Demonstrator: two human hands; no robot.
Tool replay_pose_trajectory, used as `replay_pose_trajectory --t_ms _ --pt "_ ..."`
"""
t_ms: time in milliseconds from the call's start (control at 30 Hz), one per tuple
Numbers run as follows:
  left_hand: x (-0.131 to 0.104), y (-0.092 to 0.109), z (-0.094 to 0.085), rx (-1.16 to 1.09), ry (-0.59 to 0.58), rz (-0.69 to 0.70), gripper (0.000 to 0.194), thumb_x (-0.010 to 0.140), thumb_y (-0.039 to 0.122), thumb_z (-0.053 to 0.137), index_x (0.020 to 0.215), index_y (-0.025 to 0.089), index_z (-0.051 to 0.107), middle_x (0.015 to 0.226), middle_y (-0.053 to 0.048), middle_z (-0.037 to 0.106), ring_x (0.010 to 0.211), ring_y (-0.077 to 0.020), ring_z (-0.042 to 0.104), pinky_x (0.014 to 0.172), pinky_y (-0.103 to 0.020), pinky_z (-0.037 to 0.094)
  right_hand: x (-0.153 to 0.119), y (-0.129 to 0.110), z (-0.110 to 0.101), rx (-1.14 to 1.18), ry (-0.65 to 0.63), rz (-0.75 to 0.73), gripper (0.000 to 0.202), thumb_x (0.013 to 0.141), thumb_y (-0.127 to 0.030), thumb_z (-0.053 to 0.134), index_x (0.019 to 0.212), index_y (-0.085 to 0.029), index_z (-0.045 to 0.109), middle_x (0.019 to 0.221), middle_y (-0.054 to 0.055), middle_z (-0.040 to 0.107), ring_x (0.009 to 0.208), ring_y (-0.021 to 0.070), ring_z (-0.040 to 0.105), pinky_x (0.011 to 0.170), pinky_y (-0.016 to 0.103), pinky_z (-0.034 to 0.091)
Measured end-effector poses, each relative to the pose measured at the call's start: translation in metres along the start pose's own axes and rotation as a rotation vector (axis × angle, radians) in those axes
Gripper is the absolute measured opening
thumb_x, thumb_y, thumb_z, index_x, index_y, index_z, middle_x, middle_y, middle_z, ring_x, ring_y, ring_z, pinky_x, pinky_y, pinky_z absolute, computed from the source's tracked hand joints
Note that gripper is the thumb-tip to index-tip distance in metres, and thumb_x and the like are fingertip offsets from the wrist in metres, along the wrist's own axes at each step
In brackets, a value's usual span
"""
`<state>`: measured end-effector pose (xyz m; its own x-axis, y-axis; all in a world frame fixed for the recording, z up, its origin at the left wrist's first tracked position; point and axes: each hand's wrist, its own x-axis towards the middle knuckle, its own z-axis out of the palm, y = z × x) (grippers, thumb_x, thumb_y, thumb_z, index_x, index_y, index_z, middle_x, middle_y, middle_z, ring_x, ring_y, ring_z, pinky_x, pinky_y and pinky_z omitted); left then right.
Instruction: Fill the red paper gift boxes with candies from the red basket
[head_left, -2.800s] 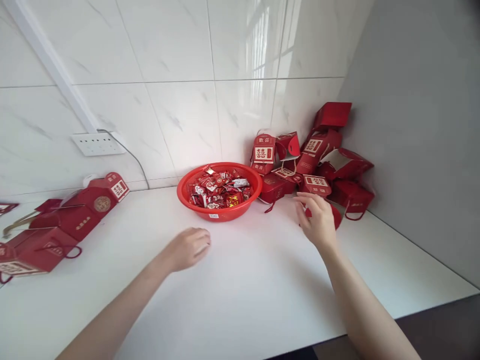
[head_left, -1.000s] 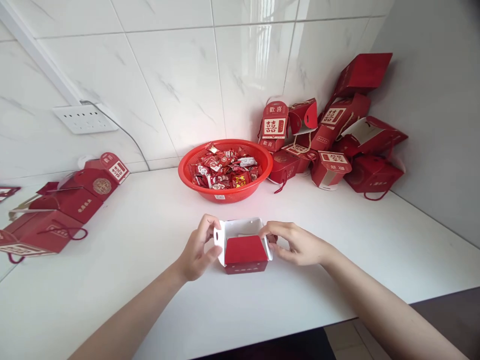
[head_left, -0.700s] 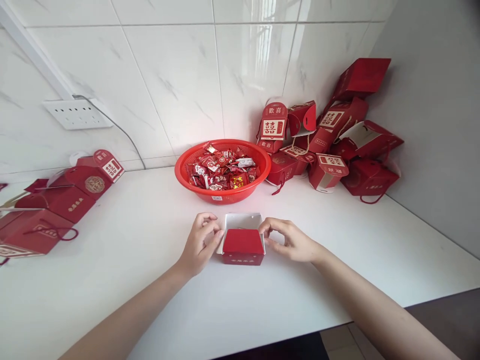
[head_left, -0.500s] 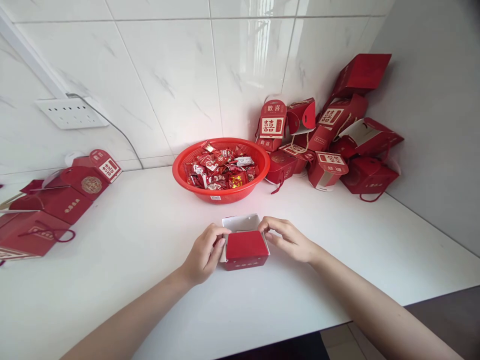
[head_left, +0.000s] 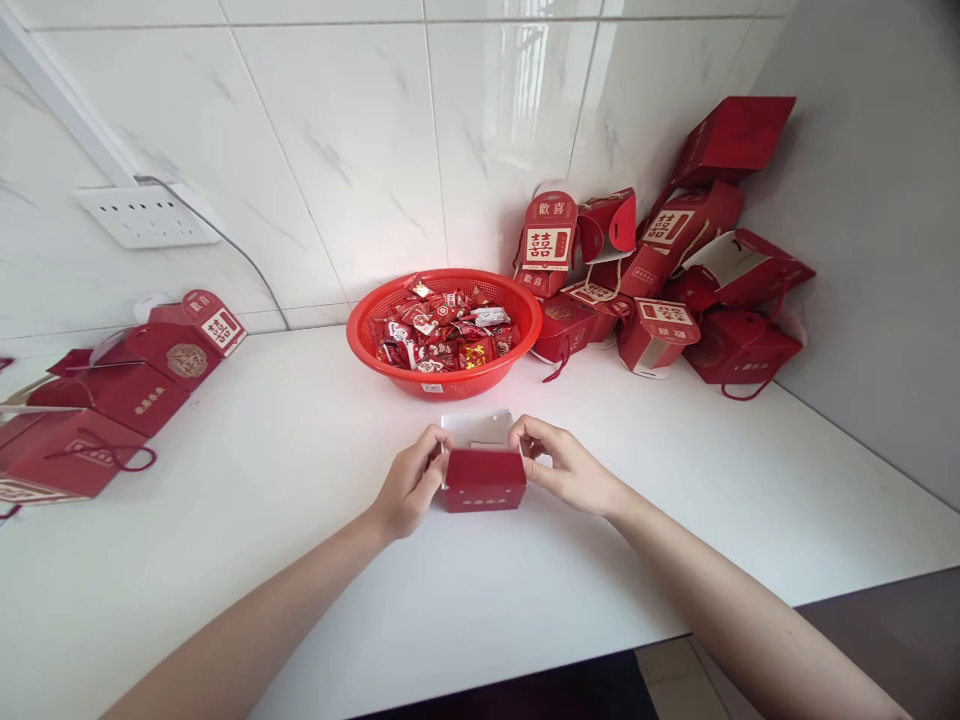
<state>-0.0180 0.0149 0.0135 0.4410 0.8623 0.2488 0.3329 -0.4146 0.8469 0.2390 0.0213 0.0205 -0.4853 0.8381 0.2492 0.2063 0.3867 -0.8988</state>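
A small red box (head_left: 484,482) with a white inside stands on the white table, its top open and a white flap raised at the back. My left hand (head_left: 411,482) pinches its left side between thumb and fingers. On the right side, my right hand (head_left: 564,466) grips the box edge, fingertips curled over the rim. Just behind the box sits a red plastic basket (head_left: 444,386) heaped with red wrapped sweets (head_left: 442,335).
Several red gift boxes (head_left: 660,330) are piled at the back right against the wall. More red boxes (head_left: 142,385) stand at the left. A white socket strip (head_left: 148,217) with a grey cable is on the tiled wall. The table's front edge runs below my arms.
Both hands and the box have moved slightly away from me, and the red front panel stands more upright. My right hand has closed onto the box's right side.
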Motion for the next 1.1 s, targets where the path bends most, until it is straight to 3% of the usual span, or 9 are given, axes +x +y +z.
replay_pose_trajectory --t_ms 300,400,467,600,633,833,933,1033,1100 --pt "0.003 0.009 -0.012 0.182 -0.164 -0.010 0.062 0.078 0.076 0.051 0.109 0.023 0.041 0.066 0.006 0.046 0.059 -0.0148 0.041 0.059 -0.026 0.033 -0.006 -0.001 -0.012 -0.156 -0.094 -0.047 0.050 0.088 -0.061 0.063 0.119 -0.022 0.053 0.112 0.008 0.054 0.092 0.0196 0.056 0.080 0.033 0.051" --pt "0.000 0.009 -0.011 0.303 -0.155 0.016 0.065 0.075 0.070 0.062 0.116 0.024 0.040 0.068 0.006 0.050 0.060 -0.0153 0.044 0.058 -0.025 0.034 -0.008 -0.005 -0.012 -0.255 -0.079 -0.050 0.058 0.080 -0.054 0.076 0.122 -0.024 0.052 0.111 0.006 0.054 0.087 0.0183 0.056 0.080 0.033 0.051" --pt "-0.003 0.008 -0.008 0.415 -0.103 0.050 0.059 0.076 0.059 0.068 0.116 0.025 0.042 0.071 0.005 0.053 0.061 -0.0156 0.047 0.059 -0.026 0.037 -0.009 -0.006 -0.011 -0.328 -0.078 -0.099 0.055 0.080 -0.048 0.078 0.123 -0.024 0.053 0.107 0.006 0.054 0.084 0.0176 0.056 0.078 0.032 0.051" --pt "-0.006 0.004 0.001 0.501 0.043 0.118 0.037 0.082 0.046 0.068 0.104 0.024 0.048 0.079 0.002 0.058 0.064 -0.0152 0.053 0.064 -0.027 0.043 -0.007 0.000 -0.006 -0.407 -0.092 -0.244 0.012 0.096 -0.031 0.061 0.101 -0.021 0.064 0.094 0.005 0.055 0.073 0.0149 0.056 0.068 0.028 0.048" --pt "-0.006 0.002 0.003 0.489 0.079 0.123 0.036 0.082 0.046 0.068 0.103 0.023 0.049 0.081 0.001 0.059 0.065 -0.0155 0.053 0.065 -0.028 0.044 -0.006 0.000 -0.004 -0.395 -0.102 -0.266 0.012 0.099 -0.028 0.056 0.095 -0.020 0.064 0.091 0.005 0.055 0.073 0.0149 0.056 0.067 0.027 0.048" --pt "-0.007 -0.009 0.010 0.409 0.315 0.073 0.061 0.081 0.057 0.067 0.128 0.023 0.051 0.108 -0.010 0.050 0.098 -0.0255 0.055 0.086 -0.040 0.051 -0.004 -0.004 0.005 -0.329 -0.146 -0.309 0.018 0.100 -0.021 0.049 0.089 -0.019 0.063 0.090 0.006 0.056 0.075 0.0161 0.057 0.067 0.027 0.048" --pt "-0.008 -0.010 0.008 0.404 0.372 0.079 0.071 0.079 0.064 0.066 0.134 0.023 0.048 0.126 -0.014 0.041 0.121 -0.0325 0.045 0.104 -0.050 0.041 -0.005 -0.005 0.007 -0.310 -0.164 -0.291 0.019 0.100 -0.022 0.050 0.086 -0.019 0.063 0.092 0.007 0.057 0.077 0.0161 0.058 0.068 0.027 0.049" --pt "-0.007 -0.010 0.005 0.259 0.282 0.125 0.069 0.080 0.064 0.064 0.131 0.023 0.043 0.144 -0.017 0.032 0.137 -0.0362 0.033 0.111 -0.053 0.033 -0.006 -0.007 0.004 -0.276 -0.193 -0.281 0.021 0.100 -0.030 0.053 0.089 -0.018 0.065 0.090 0.007 0.059 0.075 0.0159 0.058 0.063 0.026 0.048" --pt "-0.006 -0.010 0.004 0.076 0.148 0.142 0.065 0.081 0.062 0.064 0.126 0.022 0.040 0.144 -0.018 0.035 0.131 -0.0347 0.042 0.104 -0.049 0.041 -0.003 -0.012 -0.001 -0.219 -0.229 -0.271 0.023 0.100 -0.036 0.054 0.097 -0.017 0.067 0.090 0.006 0.063 0.074 0.0155 0.059 0.064 0.026 0.049"
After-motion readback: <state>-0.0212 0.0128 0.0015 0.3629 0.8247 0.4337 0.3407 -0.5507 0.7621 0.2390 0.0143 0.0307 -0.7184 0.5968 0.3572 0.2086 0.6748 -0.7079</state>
